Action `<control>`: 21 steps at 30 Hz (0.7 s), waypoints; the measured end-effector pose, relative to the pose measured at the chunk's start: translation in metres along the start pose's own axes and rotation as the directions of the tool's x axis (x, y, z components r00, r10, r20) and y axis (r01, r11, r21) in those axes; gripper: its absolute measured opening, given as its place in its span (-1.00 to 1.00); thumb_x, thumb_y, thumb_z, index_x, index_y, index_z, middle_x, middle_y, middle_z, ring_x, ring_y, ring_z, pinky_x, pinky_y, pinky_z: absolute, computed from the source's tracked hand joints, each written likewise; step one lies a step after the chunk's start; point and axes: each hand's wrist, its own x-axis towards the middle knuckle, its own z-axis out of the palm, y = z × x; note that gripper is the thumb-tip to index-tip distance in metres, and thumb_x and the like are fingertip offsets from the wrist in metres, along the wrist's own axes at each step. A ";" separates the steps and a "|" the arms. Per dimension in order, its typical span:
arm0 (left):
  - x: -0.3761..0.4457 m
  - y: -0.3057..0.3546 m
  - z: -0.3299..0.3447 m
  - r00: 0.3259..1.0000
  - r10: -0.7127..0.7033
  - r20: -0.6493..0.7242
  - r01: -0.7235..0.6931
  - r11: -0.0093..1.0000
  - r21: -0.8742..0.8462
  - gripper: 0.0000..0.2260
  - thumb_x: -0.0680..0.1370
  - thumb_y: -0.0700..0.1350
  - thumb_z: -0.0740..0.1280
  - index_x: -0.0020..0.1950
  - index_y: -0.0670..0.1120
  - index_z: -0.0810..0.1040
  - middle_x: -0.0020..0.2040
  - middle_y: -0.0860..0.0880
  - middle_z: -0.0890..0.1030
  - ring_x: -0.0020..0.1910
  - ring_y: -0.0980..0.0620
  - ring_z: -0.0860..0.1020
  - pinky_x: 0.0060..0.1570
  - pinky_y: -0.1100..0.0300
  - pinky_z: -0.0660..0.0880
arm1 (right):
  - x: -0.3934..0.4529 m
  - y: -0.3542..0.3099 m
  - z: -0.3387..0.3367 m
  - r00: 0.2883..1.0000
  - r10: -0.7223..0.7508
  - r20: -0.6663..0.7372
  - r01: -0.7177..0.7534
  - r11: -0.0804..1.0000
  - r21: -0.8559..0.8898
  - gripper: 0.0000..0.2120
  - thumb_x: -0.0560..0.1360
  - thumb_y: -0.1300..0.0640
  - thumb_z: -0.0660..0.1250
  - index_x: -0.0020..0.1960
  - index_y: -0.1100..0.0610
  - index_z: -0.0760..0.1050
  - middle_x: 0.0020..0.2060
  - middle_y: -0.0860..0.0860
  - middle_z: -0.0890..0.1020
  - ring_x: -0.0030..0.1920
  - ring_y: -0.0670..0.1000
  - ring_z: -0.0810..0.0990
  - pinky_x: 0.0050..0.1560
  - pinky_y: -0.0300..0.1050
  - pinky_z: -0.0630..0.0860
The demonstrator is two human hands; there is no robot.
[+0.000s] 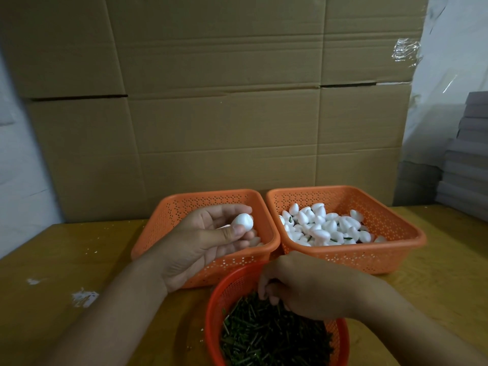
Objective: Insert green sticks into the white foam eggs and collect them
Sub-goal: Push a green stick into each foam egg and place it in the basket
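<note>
Egg (242, 221), white foam, sits pinched between the thumb and fingertips of the left hand (200, 243), held up over the left orange basket (174, 215). More white shapes show under that hand in the same basket, mostly hidden. The right basket (396, 225) holds a heap of eggs (323, 225) with green stems showing among them, so this looks like the collecting place for finished pieces. Nearest the camera, the right hand (306, 289) reaches down into the round red basket (224, 294) with fingers curled into the pile of green sticks (266, 336); whether it has one stick, several or none between the fingertips cannot be told from this head view.

Risks from here, as judgement. The sticks lie tangled and crosswise, so the right hand may lift a clump instead of one, and spares could drop onto the worktop (79, 260). Foam crushes easily: too hard a pinch by the left hand may dent the egg, while too light a hold may let it turn or pop free once the stick is pressed in. A stick entering off-centre or at a slant may break out through the side or shed crumbs; white flecks (84, 297) already lie on the worktop. The round basket sits close to the near edge, so a careless pull could tip it.
</note>
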 end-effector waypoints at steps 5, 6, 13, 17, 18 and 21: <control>0.002 -0.002 0.000 1.000 0.015 -0.015 -0.015 1.000 -0.011 -0.69 0.31 -0.24 0.56 0.04 -0.09 0.71 0.07 -0.14 0.69 0.07 -0.11 0.69 0.01 0.16 0.62 | -0.002 -0.001 -0.001 1.000 0.007 -0.024 -0.006 0.999 0.046 -0.78 0.61 0.24 0.20 0.07 -0.03 0.53 -0.23 -0.16 0.63 -0.30 -0.39 0.53 -0.29 -0.50 0.38; 0.002 -0.002 0.000 1.000 0.016 -0.014 -0.016 1.000 -0.010 -0.69 0.31 -0.24 0.56 0.04 -0.09 0.71 0.07 -0.14 0.69 0.07 -0.11 0.69 0.01 0.16 0.62 | -0.002 -0.002 -0.001 1.000 0.005 -0.026 -0.004 0.999 0.051 -0.78 0.61 0.24 0.19 0.08 -0.03 0.52 -0.22 -0.13 0.65 -0.30 -0.37 0.54 -0.28 -0.49 0.39; 0.003 -0.002 0.001 1.000 0.026 -0.004 -0.026 0.999 0.027 -0.59 0.38 -0.16 0.53 0.21 -0.12 0.61 0.21 -0.16 0.66 0.04 -0.08 0.68 -0.04 0.12 0.63 | -0.001 -0.002 -0.002 0.999 -0.009 -0.047 0.013 0.997 0.079 -0.77 0.59 0.27 0.19 0.05 0.01 0.55 -0.23 -0.10 0.65 -0.29 -0.26 0.59 -0.25 -0.43 0.44; 0.003 -0.003 0.000 0.999 0.030 0.012 -0.031 0.999 0.035 -0.63 0.41 -0.15 0.50 0.21 -0.13 0.61 0.22 -0.17 0.65 0.06 -0.08 0.68 -0.03 0.11 0.63 | -0.003 -0.004 -0.005 1.000 0.012 -0.023 -0.007 0.981 0.194 -0.80 0.63 0.24 0.16 0.05 0.01 0.52 -0.11 0.00 0.69 -0.22 -0.06 0.67 -0.21 -0.26 0.57; 0.003 -0.003 0.000 0.999 0.028 0.017 -0.029 0.999 0.040 -0.66 0.42 -0.15 0.50 0.19 -0.11 0.64 0.22 -0.16 0.66 0.07 -0.08 0.68 -0.02 0.12 0.62 | -0.004 -0.006 -0.007 0.999 0.008 -0.035 0.000 0.972 0.234 -0.80 0.64 0.22 0.16 0.05 -0.02 0.51 -0.11 0.00 0.70 -0.21 -0.04 0.68 -0.25 -0.27 0.56; 0.003 -0.003 -0.001 1.000 0.024 0.019 -0.025 0.999 0.048 -0.69 0.41 -0.12 0.50 0.16 -0.05 0.69 0.14 -0.12 0.68 0.09 -0.05 0.67 -0.01 0.16 0.60 | -0.005 -0.009 -0.014 0.986 -0.007 -0.165 0.067 0.929 0.363 -0.83 0.65 0.18 0.23 0.04 -0.04 0.55 -0.18 -0.04 0.71 -0.28 -0.10 0.66 -0.35 -0.38 0.45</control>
